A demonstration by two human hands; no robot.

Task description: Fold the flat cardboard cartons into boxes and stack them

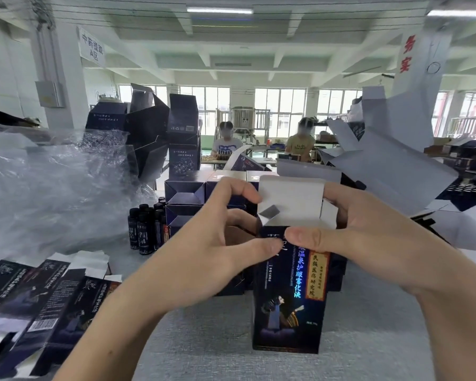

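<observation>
Dark-blue printed cardboard box (289,298) upright on the grey table (259,364), top end open, gripped by both hands.

I see the box standing at centre right on the table, its tall white top flap (291,193) raised. My left hand (217,237) holds the upper left corner: thumb on the printed front face, curled fingers reaching the flap's left edge. My right hand (368,237) grips the upper right corner, with the thumb pressed on the front just under the rim and the fingers wrapped behind. Folded dark-blue boxes (187,199) are stacked directly behind. Small dark bottles (146,229) stand to their left. Flat dark cardboard cartons (39,298) lie fanned at lower left, below crumpled clear plastic wrap (52,188).
</observation>
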